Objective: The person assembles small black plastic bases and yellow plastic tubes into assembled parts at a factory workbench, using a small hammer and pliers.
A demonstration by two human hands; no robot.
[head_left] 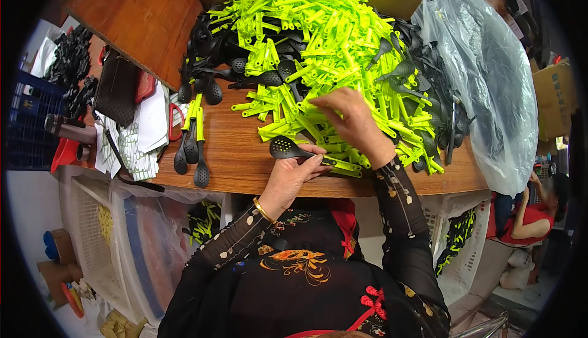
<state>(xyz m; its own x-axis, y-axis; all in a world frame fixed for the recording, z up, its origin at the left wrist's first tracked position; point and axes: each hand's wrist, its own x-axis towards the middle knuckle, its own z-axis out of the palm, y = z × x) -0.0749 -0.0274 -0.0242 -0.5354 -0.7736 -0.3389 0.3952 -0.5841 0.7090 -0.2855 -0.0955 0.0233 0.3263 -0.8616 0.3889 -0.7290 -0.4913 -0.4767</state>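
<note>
near the half-spread right hand, the left hand pinches a black perforated spoon.

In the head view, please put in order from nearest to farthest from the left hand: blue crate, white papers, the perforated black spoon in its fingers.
1. Perforated black spoon, held by the left hand.
2. White papers, on the table's left side.
3. Blue crate, near the picture's left edge.
</note>
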